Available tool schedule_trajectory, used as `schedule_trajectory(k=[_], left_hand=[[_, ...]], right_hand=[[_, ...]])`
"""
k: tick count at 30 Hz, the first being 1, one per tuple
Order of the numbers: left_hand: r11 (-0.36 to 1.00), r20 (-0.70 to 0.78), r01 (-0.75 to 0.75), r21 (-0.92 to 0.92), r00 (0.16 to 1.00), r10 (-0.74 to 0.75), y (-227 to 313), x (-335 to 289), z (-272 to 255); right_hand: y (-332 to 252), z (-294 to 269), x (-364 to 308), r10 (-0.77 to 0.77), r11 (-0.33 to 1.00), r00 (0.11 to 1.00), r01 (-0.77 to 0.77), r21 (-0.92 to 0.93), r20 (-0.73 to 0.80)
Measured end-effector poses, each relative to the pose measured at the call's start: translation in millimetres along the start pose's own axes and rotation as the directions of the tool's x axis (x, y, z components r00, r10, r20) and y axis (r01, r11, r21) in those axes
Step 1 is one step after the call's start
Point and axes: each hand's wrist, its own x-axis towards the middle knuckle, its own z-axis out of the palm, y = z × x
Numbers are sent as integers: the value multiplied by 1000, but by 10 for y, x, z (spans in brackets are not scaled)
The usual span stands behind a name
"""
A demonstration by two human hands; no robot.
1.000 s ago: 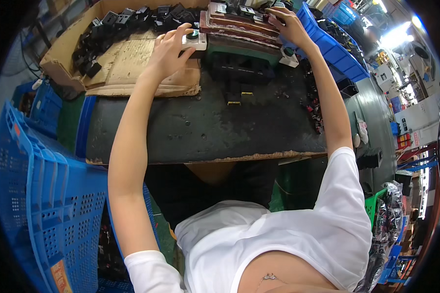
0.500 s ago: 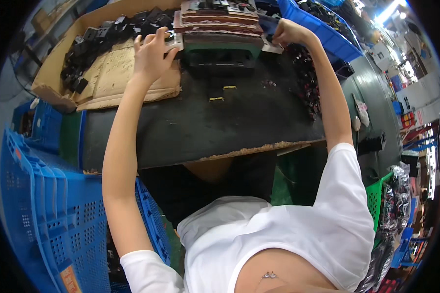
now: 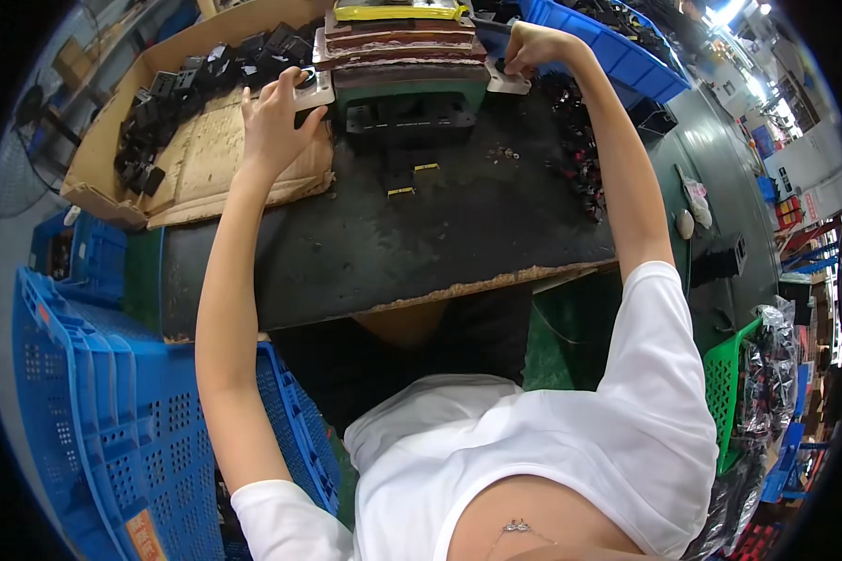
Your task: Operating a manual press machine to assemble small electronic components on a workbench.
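In front of me stands a press-like fixture (image 3: 404,58) of stacked brown plates on a green base, with a black front. A yellow-edged piece (image 3: 400,12) tops the stack. My left hand (image 3: 276,126) has its fingers spread, and its index fingertip rests at a black button on a small light-grey box (image 3: 321,92) to the left of the stack. My right hand (image 3: 544,45) is curled, its fingertips down at the black button on a matching grey box (image 3: 507,84) at the right. Neither hand appears to hold a loose part.
Black plastic parts (image 3: 220,65) fill a cardboard box (image 3: 84,173) at the left. Two small yellow-edged pieces (image 3: 400,192) lie on the dark table (image 3: 393,248). Small dark parts (image 3: 585,178) lie right, below a blue bin (image 3: 617,56). Blue crates (image 3: 136,411) stand at lower left.
The view has shifted slightly, moving the fixture left and up in the picture. A yellow-edged piece now shows on top of the stack. Both hands stay at the button boxes.
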Motion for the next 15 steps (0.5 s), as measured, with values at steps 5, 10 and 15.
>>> schedule_trajectory(k=[5, 10, 15], left_hand=[[983, -55, 55, -175, 996, -65, -75, -29, 74], [974, -209, 16, -226, 976, -65, 6, 77, 4], [982, -309, -28, -185, 951, -31, 25, 86, -78]], right_hand=[[26, 15, 18, 15, 999, 1000, -15, 30, 12], [34, 11, -9, -50, 999, 999, 50, 9, -9], [121, 124, 81, -330, 935, 807, 350, -55, -490]])
